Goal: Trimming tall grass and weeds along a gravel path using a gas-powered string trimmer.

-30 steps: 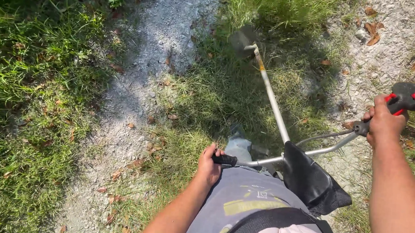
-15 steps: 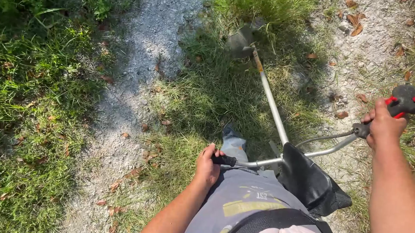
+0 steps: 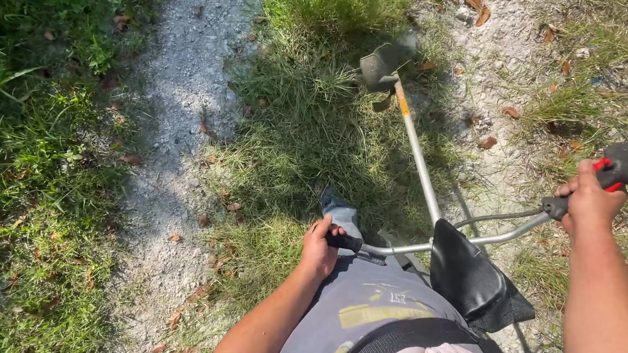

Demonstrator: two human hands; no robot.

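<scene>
Brush cutter (image 3: 418, 157) held over a grass strip (image 3: 310, 125) between two gravel tracks.

Left hand (image 3: 318, 249) is clamped on the short black grip (image 3: 344, 241); right hand (image 3: 590, 204) is closed round the black-and-red throttle handle (image 3: 623, 165). Metal shaft is angled forward, its guarded cutting head (image 3: 385, 63) set low at the grass edge. A black hip pad (image 3: 471, 281) is seen beside the grey trousers (image 3: 364, 303).

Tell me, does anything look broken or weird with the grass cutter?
Nothing stands out. The left hand and right hand each grip a handle, the shaft runs straight to the cutter head, which sits over the grass. The head looks blurred, so its fine detail cannot be told. Dry leaves lie on the gravel.
</scene>
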